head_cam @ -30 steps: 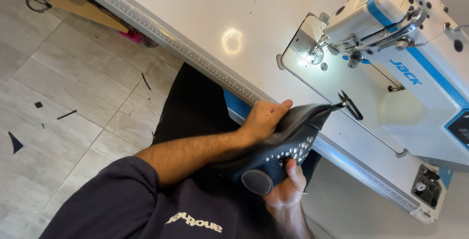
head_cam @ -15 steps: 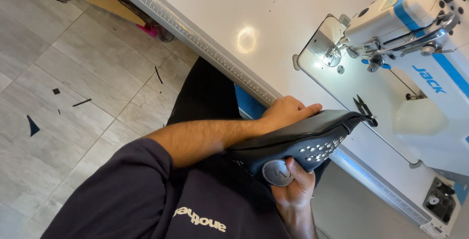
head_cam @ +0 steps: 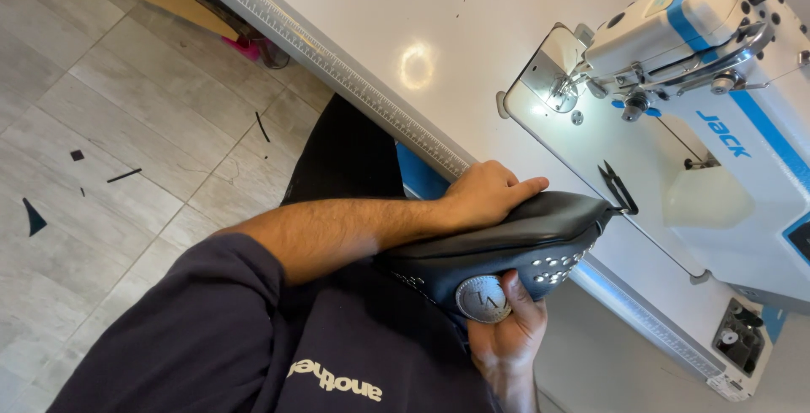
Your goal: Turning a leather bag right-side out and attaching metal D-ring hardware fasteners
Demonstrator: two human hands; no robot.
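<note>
**Studded black piece gripped at the table edge**

Left hand [head_cam: 488, 198] curled over the top of the black studded leather piece [head_cam: 523, 240], right hand [head_cam: 506, 329] cupped beneath near the round silver medallion [head_cam: 483, 298]. Held steady between both, just off the table [head_cam: 371, 25], beside the sewing machine [head_cam: 675, 101].

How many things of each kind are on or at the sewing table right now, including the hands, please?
Hands: 2, left hand and right hand
Black studded leather pieces: 1
Round silver buckles: 1
Sewing machines: 1
Black thread snips: 1
Total: 6
</note>
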